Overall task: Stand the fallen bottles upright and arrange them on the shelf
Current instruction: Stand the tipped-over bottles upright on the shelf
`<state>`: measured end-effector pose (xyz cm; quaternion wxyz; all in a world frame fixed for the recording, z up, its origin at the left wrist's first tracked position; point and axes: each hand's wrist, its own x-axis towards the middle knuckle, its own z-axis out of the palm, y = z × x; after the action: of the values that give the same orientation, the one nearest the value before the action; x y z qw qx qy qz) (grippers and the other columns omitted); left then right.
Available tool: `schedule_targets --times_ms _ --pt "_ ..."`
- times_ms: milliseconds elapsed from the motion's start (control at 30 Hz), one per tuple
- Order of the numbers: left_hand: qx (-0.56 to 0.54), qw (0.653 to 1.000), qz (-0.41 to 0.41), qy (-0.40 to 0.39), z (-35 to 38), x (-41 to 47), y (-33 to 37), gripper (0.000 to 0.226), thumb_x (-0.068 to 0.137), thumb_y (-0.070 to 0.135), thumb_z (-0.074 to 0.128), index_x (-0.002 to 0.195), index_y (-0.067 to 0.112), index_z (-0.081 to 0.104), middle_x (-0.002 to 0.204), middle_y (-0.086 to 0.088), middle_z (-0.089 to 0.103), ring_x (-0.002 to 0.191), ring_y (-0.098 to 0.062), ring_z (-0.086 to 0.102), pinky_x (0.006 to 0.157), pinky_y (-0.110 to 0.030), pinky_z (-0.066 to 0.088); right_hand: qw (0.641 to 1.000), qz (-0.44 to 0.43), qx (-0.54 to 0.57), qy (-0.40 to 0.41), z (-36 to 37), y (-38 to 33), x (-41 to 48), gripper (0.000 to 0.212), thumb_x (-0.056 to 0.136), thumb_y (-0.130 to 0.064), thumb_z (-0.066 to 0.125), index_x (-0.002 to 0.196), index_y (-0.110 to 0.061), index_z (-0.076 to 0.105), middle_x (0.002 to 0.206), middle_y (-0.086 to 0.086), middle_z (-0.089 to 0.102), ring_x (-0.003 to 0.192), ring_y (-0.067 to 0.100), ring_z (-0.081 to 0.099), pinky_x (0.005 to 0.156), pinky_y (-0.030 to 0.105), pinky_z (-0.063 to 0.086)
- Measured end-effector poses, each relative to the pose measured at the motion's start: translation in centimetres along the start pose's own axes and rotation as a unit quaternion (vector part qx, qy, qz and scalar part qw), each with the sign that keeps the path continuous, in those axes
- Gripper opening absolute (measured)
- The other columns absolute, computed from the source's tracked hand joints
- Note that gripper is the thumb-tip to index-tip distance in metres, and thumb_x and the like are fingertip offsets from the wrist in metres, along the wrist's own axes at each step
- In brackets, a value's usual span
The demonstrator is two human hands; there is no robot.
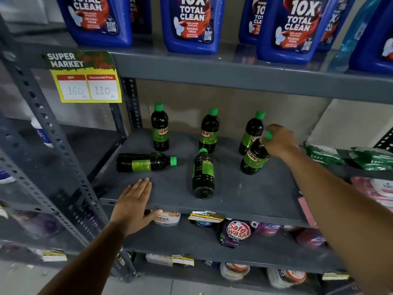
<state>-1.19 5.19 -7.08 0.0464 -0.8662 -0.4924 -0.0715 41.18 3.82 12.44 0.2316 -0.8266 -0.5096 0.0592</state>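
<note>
Above me stand blue toilet cleaner jugs (pixel 192 24) in a row. A yellow price tag (pixel 85 81) reads 160 and 110. Below sit a Safe wash pouch (pixel 235 233) and white tubs (pixel 234 271); green packets (pixel 325 155) lie to my right.

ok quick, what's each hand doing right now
Left hand: open, flat on the shelf front edge, holding nothing.
Right hand: closed around the neck of a tilted bottle.

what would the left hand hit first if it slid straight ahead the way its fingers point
Probably the fallen bottle lying crosswise just beyond the left hand, whose fingertips aim toward its label. Depth is hard to judge, but nothing else lies between.
</note>
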Motion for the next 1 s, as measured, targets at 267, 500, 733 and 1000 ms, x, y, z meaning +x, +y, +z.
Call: schedule_targets --times_ms 267,500,733,1000 --pt "-0.003 1.000 -0.003 -0.006 0.2 0.1 0.0 0.099 0.082 0.079 0.031 0.148 0.005 0.027 0.156 -0.011 0.025 0.143 -0.024 0.022 0.114 -0.045 0.022 0.995 -0.046 -0.061 -0.058 0.3 -0.6 2.7 0.058 0.089 -0.024 0.059 0.143 -0.018 0.041 0.142 0.017 0.050 0.124 0.039 0.050 0.098 0.039 0.046" --pt "-0.006 1.000 -0.009 -0.002 0.5 0.2 0.0 0.099 0.080 0.078 0.036 0.148 0.006 0.028 0.155 -0.011 0.030 0.142 -0.025 0.026 0.116 -0.043 0.018 0.985 0.020 0.168 0.038 4.4 1.0 -0.1 0.086 0.062 -0.040 0.085 0.132 -0.013 0.043 0.129 0.015 0.057 0.120 0.036 0.054 0.097 0.043 0.047" --pt "-0.021 1.000 -0.011 0.001 0.6 0.2 -0.2 0.099 0.080 0.077 0.039 0.149 0.008 0.026 0.157 -0.009 0.027 0.144 -0.023 0.021 0.116 -0.045 0.019 0.968 0.074 0.236 0.049 7.2 2.2 -0.4 0.087 0.060 -0.028 0.085 0.132 -0.016 0.038 0.130 0.013 0.051 0.123 0.032 0.048 0.100 0.043 0.044" --pt "-0.023 1.000 -0.011 0.000 0.5 0.1 -0.1 0.099 0.081 0.079 0.035 0.150 0.009 0.024 0.158 -0.008 0.024 0.145 -0.021 0.017 0.117 -0.044 0.015 0.953 0.115 0.281 0.015 8.5 3.1 -1.5 0.084 0.066 -0.027 0.087 0.130 -0.010 0.035 0.134 0.011 0.054 0.122 0.030 0.054 0.090 0.032 0.042"
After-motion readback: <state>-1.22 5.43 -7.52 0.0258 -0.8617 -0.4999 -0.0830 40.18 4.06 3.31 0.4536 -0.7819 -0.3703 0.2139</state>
